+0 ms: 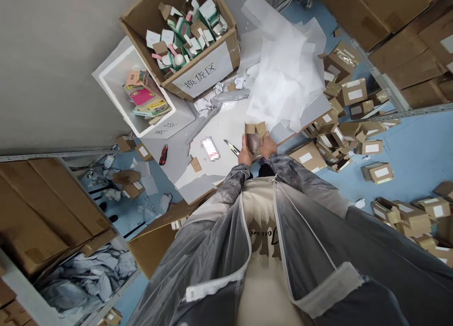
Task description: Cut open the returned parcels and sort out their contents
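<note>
Between my two hands, near the table's front edge, is a small open cardboard box (250, 129) with its flaps raised. Something rounded and brownish (253, 143) shows inside it; its kind I cannot make out. My left hand (245, 154) grips the box's left side, and my right hand (269, 146) grips its right side. Just left of my left hand lies a green and black utility knife (231, 147) with its blade out. A pixelated white and pink item (210, 149) rests farther left on the table (226, 123).
A large cardboard box (230, 52) full of small opened packages stands at the back, beside a white foam box (106, 76) holding colourful booklets. White foam sheets (279, 76) cover the table's right side. A red utility knife (163, 154) lies left. Cardboard boxes (378, 172) litter the floor.
</note>
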The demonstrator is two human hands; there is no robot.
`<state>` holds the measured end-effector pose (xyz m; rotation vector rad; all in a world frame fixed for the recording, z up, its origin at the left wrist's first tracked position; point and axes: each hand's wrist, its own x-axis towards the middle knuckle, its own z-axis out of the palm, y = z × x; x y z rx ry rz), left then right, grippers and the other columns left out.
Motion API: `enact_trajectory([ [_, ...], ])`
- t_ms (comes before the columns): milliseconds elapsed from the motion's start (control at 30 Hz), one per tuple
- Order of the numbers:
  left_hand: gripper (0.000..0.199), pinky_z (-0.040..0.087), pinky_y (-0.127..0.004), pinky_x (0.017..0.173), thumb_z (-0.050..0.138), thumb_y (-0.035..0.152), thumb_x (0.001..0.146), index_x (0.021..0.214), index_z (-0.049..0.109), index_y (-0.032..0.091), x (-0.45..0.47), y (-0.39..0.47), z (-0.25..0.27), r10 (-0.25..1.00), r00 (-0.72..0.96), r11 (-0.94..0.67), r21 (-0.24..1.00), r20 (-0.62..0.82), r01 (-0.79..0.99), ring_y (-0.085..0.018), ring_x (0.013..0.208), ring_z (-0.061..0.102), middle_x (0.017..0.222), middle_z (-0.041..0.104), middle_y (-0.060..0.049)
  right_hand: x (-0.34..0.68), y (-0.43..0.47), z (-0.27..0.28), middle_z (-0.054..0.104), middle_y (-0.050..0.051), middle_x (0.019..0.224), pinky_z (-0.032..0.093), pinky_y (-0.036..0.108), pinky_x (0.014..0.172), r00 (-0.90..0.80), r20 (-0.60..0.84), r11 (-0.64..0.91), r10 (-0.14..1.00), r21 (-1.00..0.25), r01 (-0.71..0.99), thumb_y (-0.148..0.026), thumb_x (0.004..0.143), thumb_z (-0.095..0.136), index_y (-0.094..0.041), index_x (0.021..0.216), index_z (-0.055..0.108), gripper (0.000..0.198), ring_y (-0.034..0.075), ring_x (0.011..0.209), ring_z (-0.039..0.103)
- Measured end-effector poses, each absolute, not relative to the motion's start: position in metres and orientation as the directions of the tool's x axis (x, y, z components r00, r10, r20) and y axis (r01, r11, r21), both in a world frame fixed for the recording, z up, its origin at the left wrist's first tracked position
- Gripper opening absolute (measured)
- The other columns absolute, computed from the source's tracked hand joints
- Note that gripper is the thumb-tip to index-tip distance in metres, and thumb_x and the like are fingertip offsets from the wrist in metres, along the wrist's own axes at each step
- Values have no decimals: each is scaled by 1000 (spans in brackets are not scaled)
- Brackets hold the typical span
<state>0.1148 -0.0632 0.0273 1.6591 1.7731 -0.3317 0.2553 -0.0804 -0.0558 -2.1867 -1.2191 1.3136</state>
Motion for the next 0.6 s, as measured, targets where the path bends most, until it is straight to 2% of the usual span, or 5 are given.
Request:
enact_trajectory([
  [67,96,71,-39,108,57,32,129,208,5,24,103,-63,24,779,9,202,265,-627,943,-32,118,93,161,86,-20,257,-78,-54,64,45,174,54,52,123,220,-597,-614,772,-610,501,-27,119,55,6,185,36,76,43,144,72],
  [200,87,69,-32,104,49,28,130,209,13,26,88,-64,17,808,37,185,312,-588,932,-26,116,93,173,81,-15,273,-76,-49,81,34,153,59,50,120,177,-596,-598,784,-645,476,-33,116,64,2,180,50,74,42,137,74],
  [333,88,68,-32,104,51,28,128,208,15,22,75,-64,13,802,115,130,359,-586,924,-26,112,92,171,82,-17,292,-74,-43,90,17,126,66,52,117,79,-610,-581,789,-698,418,-44,107,78,-14,162,68,63,41,121,81],
  [433,87,70,-32,104,51,29,128,208,16,23,65,-64,11,807,153,110,399,-571,910,-26,114,93,176,78,-19,295,-75,-38,90,14,140,67,47,120,9,-593,-550,805,-742,383,-34,108,74,-18,160,67,54,34,127,82],
  [600,85,72,-40,114,50,32,130,207,18,15,59,-71,16,834,190,56,423,-519,905,-34,139,89,185,67,-29,279,-83,-33,75,24,173,66,43,126,28,-518,-480,855,-769,422,-21,110,60,-11,187,38,80,31,150,76],
])
